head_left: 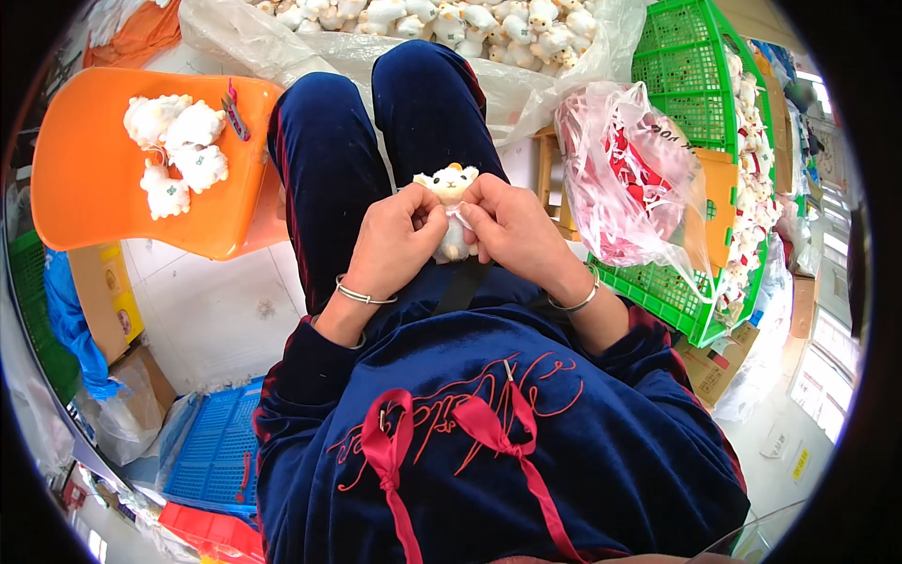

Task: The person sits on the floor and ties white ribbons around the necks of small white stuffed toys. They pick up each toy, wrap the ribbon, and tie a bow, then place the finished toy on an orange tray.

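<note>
1. So, room: cluttered workspace, pale tiled floor [178,282], cartons and bagged stock along both sides; bright windows far right.
2. Person seated, dark blue velvet trousers [324,132]; knees point away, so the lap probably serves as work surface, everything else ringed around it.
3. Large translucent sack [601,42] past the knees, packed with white plush toys; opening faces the lap, likely for easy reach.
4. Green crate [672,56], right, mesh-walled; more plush beyond it. Probably there to keep stock off the floor.
5. Orange chair [85,207], left; its smooth seat seems used as a side table, at an arm's reach.
6. Clear plastic bag [601,226] against the green crate, red and pale material inside; presumably parked by the right hand for quick access.
7. Blue crate [211,451], lower left, on the floor.
8. Plush cluster [202,167] on the chair seat, snips [235,111] just beside; grouped, I'd guess, to stay in sight.
9. Left hand [399,230] and right hand [517,221]: each thumb and forefinger pinching at the toy's neck; other fingers curled. Two-sided hold likely steadies it.
10. Plush toy [452,183]: between both hands over the lap, face up, head away from the person; thin pale strip [455,211] at its neck.
</note>
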A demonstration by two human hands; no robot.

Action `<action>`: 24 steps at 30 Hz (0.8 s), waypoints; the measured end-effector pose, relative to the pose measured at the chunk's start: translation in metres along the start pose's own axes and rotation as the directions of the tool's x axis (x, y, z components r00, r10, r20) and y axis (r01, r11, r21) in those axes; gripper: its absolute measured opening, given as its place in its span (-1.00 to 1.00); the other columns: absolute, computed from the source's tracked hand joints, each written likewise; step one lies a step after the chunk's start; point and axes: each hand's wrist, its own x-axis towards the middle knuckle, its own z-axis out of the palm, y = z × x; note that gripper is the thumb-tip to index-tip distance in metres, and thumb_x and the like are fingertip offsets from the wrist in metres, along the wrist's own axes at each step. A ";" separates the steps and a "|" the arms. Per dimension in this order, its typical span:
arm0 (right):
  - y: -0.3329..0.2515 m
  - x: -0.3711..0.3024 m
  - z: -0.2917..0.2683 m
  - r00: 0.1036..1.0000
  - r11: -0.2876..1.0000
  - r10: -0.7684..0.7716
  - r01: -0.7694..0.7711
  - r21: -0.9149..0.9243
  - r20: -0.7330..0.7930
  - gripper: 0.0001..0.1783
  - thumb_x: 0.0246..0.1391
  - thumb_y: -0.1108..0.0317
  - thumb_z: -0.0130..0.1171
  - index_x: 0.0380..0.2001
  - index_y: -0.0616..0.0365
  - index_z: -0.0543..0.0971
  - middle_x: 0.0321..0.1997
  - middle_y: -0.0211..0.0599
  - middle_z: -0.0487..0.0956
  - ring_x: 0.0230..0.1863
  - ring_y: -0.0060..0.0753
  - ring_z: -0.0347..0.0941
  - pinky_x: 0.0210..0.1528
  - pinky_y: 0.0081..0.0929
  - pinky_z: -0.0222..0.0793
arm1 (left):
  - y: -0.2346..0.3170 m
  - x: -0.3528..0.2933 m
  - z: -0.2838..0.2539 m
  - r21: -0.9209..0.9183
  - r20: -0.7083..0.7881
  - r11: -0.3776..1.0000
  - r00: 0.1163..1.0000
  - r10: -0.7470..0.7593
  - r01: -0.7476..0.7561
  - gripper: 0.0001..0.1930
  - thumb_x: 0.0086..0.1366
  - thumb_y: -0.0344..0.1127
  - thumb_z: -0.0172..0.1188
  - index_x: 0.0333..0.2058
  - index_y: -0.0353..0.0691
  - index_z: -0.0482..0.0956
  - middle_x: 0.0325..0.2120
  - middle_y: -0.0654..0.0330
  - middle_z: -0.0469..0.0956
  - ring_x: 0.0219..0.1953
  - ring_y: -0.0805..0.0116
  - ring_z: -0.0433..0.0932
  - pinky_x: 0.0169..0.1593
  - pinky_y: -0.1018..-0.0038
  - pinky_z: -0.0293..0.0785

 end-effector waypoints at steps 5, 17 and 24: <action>-0.002 0.001 -0.001 1.000 0.998 -0.018 0.018 -0.061 0.000 -0.84 0.36 0.40 0.04 -0.31 0.25 0.44 -0.57 -0.35 0.56 -0.66 -0.58 0.43 -0.58 -0.53 0.35 | -0.007 -0.001 0.000 -0.043 0.019 0.999 0.999 -0.032 0.033 -0.86 0.39 -0.38 0.15 -0.31 -0.35 0.54 -0.49 0.28 0.55 -0.43 0.61 0.44 -0.33 0.58 0.40; 0.004 0.003 0.000 0.999 0.998 -0.050 0.050 -0.050 -0.008 -0.86 0.36 0.41 0.06 -0.31 0.24 0.45 -0.57 -0.42 0.55 -0.67 -0.68 0.37 -0.61 -0.60 0.28 | -0.002 0.003 -0.014 -0.134 0.143 0.987 0.987 -0.073 0.092 -0.86 0.29 -0.39 0.31 -0.28 -0.35 0.60 -0.52 0.27 0.58 -0.47 0.59 0.52 -0.34 0.59 0.48; 0.002 0.004 0.000 0.998 0.996 -0.041 0.038 -0.081 -0.039 -0.83 0.28 0.39 0.11 -0.34 0.31 0.50 -0.58 -0.19 0.59 -0.60 -0.38 0.53 -0.46 -0.38 0.43 | 0.008 -0.003 -0.008 0.198 0.047 0.978 0.997 0.062 -0.070 -0.85 0.24 -0.43 0.37 -0.26 -0.35 0.61 -0.50 0.24 0.58 -0.47 0.54 0.52 -0.36 0.59 0.45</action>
